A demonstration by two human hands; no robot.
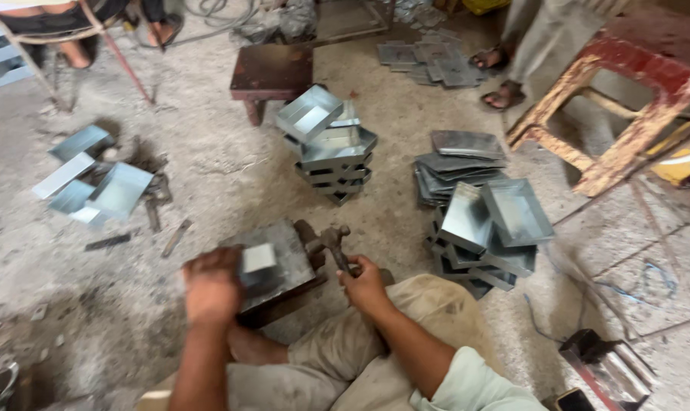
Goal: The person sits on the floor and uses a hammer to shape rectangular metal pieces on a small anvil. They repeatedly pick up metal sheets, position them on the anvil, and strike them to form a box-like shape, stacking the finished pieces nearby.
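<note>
My left hand [211, 285] presses a small shiny metal tray [258, 262] down onto a dark steel block [288, 255] in front of my knees. My right hand [364, 285] grips the handle of a hammer [333, 242], whose head hovers just right of the block. The frame is a little blurred with motion.
A stack of finished metal trays [329, 144] stands beyond the block by a low dark stool [272, 72]. More trays and flat sheets [482, 221] pile at the right. Loose trays [94, 186] lie at left. A red worn stool [626, 91] and another person's sandalled feet [501, 76] are at back right.
</note>
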